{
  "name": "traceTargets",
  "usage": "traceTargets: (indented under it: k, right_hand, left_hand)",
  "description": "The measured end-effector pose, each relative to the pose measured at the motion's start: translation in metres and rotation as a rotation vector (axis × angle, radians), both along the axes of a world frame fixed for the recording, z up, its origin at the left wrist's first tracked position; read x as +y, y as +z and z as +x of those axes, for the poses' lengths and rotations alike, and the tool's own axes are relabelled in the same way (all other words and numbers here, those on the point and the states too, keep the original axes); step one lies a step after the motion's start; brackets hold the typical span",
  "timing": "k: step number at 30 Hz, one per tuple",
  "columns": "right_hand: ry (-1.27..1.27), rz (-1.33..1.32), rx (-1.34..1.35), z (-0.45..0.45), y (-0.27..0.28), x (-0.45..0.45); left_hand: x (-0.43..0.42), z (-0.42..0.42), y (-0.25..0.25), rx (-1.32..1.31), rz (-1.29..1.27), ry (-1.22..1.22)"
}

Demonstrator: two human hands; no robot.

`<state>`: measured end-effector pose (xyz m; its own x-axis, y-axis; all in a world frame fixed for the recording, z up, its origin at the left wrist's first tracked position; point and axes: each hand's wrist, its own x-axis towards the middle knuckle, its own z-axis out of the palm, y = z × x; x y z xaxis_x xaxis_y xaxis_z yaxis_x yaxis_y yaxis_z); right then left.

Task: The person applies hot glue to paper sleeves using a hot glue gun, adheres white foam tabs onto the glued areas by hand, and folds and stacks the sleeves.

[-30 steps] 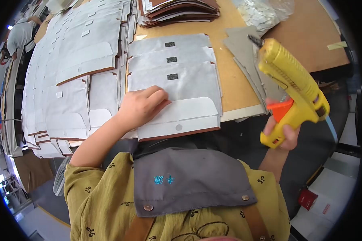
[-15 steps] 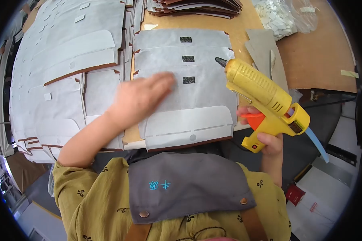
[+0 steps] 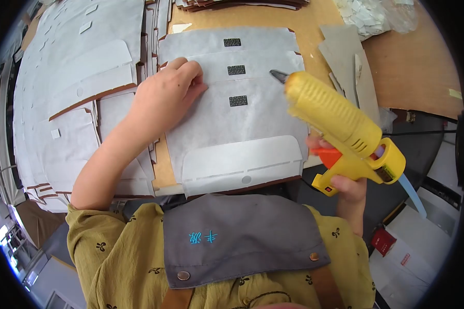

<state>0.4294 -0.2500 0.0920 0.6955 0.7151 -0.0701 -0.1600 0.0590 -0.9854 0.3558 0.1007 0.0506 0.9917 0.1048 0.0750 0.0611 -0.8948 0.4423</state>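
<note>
My right hand (image 3: 349,186) is wrapped round the handle of a yellow hot glue gun (image 3: 340,116), fingers at its orange trigger. Its dark nozzle points up-left over the pale panels, and a bluish glue stick (image 3: 413,195) sticks out of its back. My left hand (image 3: 172,90) is closed, fingers curled and pinched together over the left side of the overlapping pale grey panels (image 3: 211,121). What lies between those fingertips, if anything, is hidden. Dark textured patches (image 3: 238,101) sit in a column on the panels. A pale flap (image 3: 242,159) with a round mark lies at their near end.
Stacks of similar panels (image 3: 87,77) with small white pieces cover the left side. Brown-edged sheets (image 3: 242,4) are piled at the back. A plastic bag of white pieces (image 3: 363,18) stands back right, near a grey board (image 3: 345,67).
My left hand has moved up and its fingers have curled in from a flatter pose. The glue gun has shifted slightly; the view has moved a little too.
</note>
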Motion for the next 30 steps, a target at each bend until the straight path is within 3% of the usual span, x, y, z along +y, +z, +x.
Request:
traceTargets:
  k: [5, 12, 30]
  right_hand:
    - [0.144, -0.102, 0.121, -0.011, 0.006, 0.008]
    - [0.102, -0.220, 0.181, -0.017, 0.015, 0.020]
    - [0.062, -0.274, 0.176, -0.023, 0.010, 0.025]
  left_hand:
    - [-0.018, -0.030, 0.005, -0.223, 0.037, -0.045]
    - [-0.017, -0.049, -0.019, -0.385, -0.003, -0.067]
    - [-0.015, -0.051, -0.022, -0.289, -0.010, -0.053]
